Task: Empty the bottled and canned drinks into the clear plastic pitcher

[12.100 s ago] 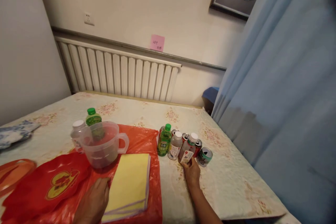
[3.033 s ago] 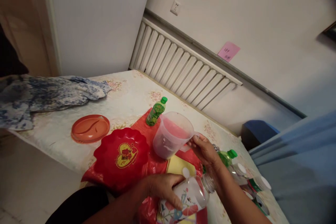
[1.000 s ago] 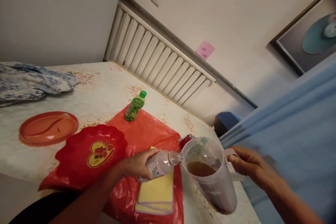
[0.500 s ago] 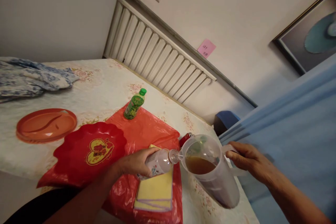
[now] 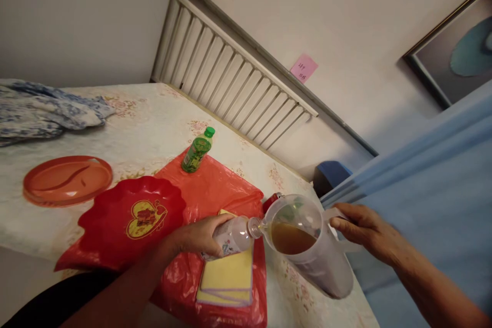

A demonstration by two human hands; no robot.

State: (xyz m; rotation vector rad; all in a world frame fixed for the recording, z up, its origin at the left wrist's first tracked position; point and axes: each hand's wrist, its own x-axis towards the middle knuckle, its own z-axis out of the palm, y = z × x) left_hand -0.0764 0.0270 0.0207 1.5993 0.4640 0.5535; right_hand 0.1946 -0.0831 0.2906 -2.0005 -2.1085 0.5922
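Observation:
My left hand [image 5: 202,238] is wrapped round a clear plastic bottle [image 5: 232,238] with a printed label, tilted with its uncapped mouth to the right. In my right hand [image 5: 361,228] is the handle of a translucent pitcher [image 5: 326,261], tipped toward the bottle. Brown liquid [image 5: 294,238] lies inside the pitcher near its rim. The spout meets the bottle's mouth, and a thin trickle seems to show there. Folded yellow cloths [image 5: 226,279] lie under the bottle on a red plastic bag [image 5: 215,189]. Behind the pitcher, a red can [image 5: 272,201] is partly hidden.
A green-capped bottle [image 5: 198,151] stands on the bag's far corner. To the left are a red scalloped tray [image 5: 111,210] and an orange oval plate [image 5: 69,184]. Blue-and-white fabric [image 5: 49,113] lies at far left. A radiator [image 5: 230,72] lines the wall; a blue curtain [image 5: 430,189] hangs right.
The pitcher is tipped slightly more, and its liquid reaches closer to the spout. Both hands keep their holds, and the bottle stays nearly in place.

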